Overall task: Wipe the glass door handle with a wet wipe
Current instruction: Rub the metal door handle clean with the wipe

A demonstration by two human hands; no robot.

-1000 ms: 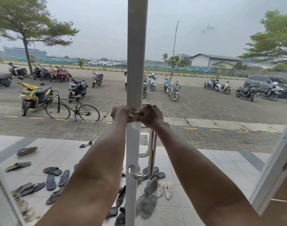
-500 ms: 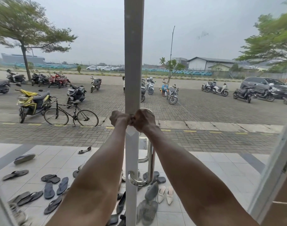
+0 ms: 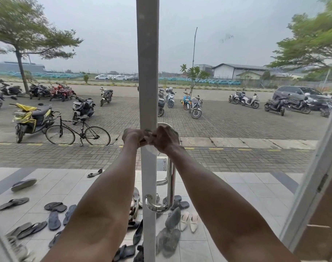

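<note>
Head view. Both forearms extended forward, hands meeting at the white door frame post. Left hand closed into a fist at the left edge of the post, fingers curled and pressed together. Right hand closed at the right edge, fingers bunched, knuckles toward the camera. Wet wipe not clearly discernible between the hands; cannot tell which hand pinches it. Chrome door handle mounted on the post, running vertically below the right hand, lower end curving back into the post; upper bend partly hidden behind the right hand. Through the glass: tiled porch with scattered sandals, black bicycle, yellow scooter on the brick paving.
</note>
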